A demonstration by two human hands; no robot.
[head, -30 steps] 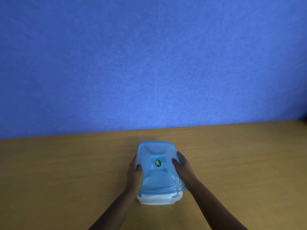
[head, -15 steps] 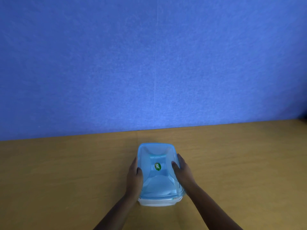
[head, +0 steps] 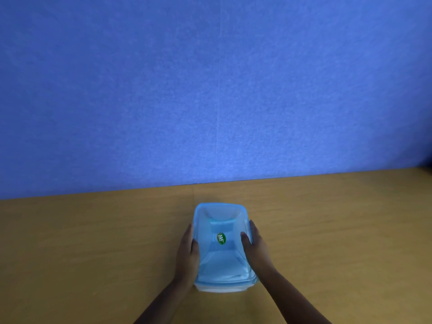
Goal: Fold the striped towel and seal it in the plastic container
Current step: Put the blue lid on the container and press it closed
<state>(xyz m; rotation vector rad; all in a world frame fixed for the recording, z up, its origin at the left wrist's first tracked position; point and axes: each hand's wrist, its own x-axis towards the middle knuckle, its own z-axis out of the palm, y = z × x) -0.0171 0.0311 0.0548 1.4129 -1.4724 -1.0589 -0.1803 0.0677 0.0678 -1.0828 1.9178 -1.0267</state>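
A clear plastic container point(head: 222, 288) sits on the wooden table in front of me, covered by a translucent blue lid point(head: 221, 260) with a green sticker. The lid lies flat over the rim. My left hand point(head: 188, 256) grips the lid's left edge, thumb on top and fingers down the side. On the opposite edge, my right hand point(head: 256, 246) holds the lid the same way, thumb pressing on top. The striped towel is only faintly visible through the lid as a pale shape inside.
The wooden table point(head: 93, 242) stretches left and right of the container. A blue fabric wall point(head: 210, 90) stands close behind the table's far edge.
The lid's near end was raised above the container a second ago; it has come down and now sits level on the rim. Both hands stayed on the lid's sides.
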